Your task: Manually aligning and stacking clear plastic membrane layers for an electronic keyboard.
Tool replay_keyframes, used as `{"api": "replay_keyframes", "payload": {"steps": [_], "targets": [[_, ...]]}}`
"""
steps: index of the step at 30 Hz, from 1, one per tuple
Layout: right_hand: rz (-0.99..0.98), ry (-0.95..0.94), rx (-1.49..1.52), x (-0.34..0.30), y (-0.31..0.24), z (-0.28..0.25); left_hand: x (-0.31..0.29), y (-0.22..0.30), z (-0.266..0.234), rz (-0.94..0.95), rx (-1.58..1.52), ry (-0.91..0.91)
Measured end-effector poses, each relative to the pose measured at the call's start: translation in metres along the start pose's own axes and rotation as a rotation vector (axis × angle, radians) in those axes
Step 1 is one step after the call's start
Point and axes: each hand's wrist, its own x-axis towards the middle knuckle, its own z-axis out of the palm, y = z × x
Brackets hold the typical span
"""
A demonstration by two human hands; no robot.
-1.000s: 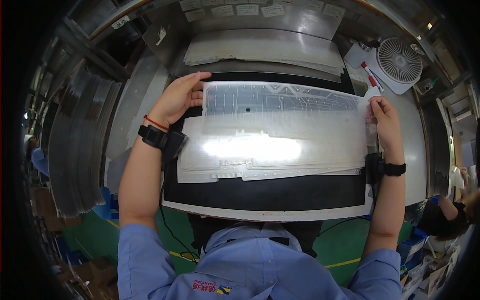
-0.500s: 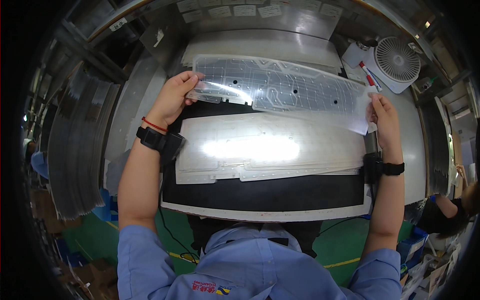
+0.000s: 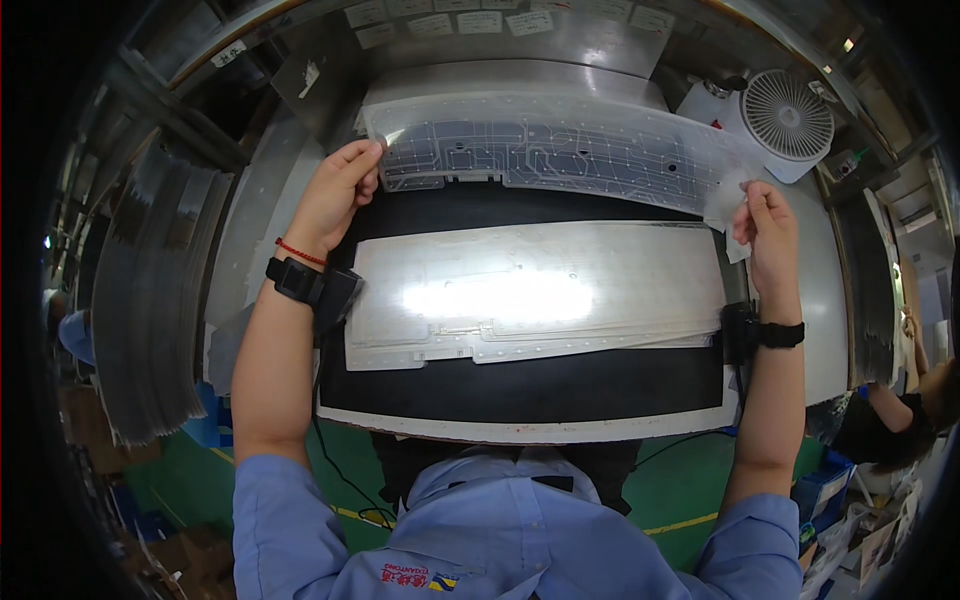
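A long, clear circuit film [image 3: 545,150] with printed lines, dots and a few black spots stretches between my two hands at the far side of the bench. My left hand [image 3: 340,195] pinches its left end between thumb and fingers. At the other end my right hand [image 3: 768,225] is closed on the film's whitish corner, where a small translucent flap [image 3: 738,240] hangs down. Nearer to me, a stack of silvery flat sheets [image 3: 540,250] with notched front edges lies on a black mat [image 3: 540,392]. Glare whitens the stack's middle.
Behind the film lies a pale sheet stack [image 3: 520,78] against a metal back panel. A white fan [image 3: 788,115] stands at the far right. Tall stacks of thin sheets [image 3: 150,300] rise at the left. Another person's arm [image 3: 890,408] shows at the right edge.
The film has moved a little away from me and lies lower and flatter over the back stack, its right end swung farther back. Both hands keep hold of it.
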Motion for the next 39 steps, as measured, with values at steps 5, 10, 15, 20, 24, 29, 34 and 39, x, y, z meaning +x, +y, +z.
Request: {"api": "replay_keyframes", "payload": {"steps": [5,10,15,20,24,29,34,39], "targets": [[0.055,0.048,0.142,-0.001,0.001,0.001,-0.008,0.016,0.025,-0.067,-0.11,0.114],[0.035,-0.045,-0.06,-0.002,-0.001,0.003,-0.004,0.002,0.018,0.037,-0.016,0.112],[0.094,0.055,-0.059,-0.003,-0.004,0.011,-0.004,0.003,0.016,0.006,-0.009,0.072],[0.098,0.015,-0.073,0.0,0.001,0.005,-0.002,0.001,0.011,-0.022,0.002,0.052],[0.061,0.0,-0.055,0.003,0.006,0.0,-0.001,0.0,0.009,-0.037,-0.041,0.073],[0.054,-0.016,-0.039,0.002,0.004,-0.005,0.001,0.0,0.002,0.023,-0.004,0.034],[0.014,0.014,0.095,-0.004,-0.008,0.008,-0.004,0.009,0.009,-0.032,-0.066,0.105],[0.035,-0.041,-0.047,0.0,-0.001,0.003,-0.008,0.01,0.019,0.003,-0.034,0.156]]}}
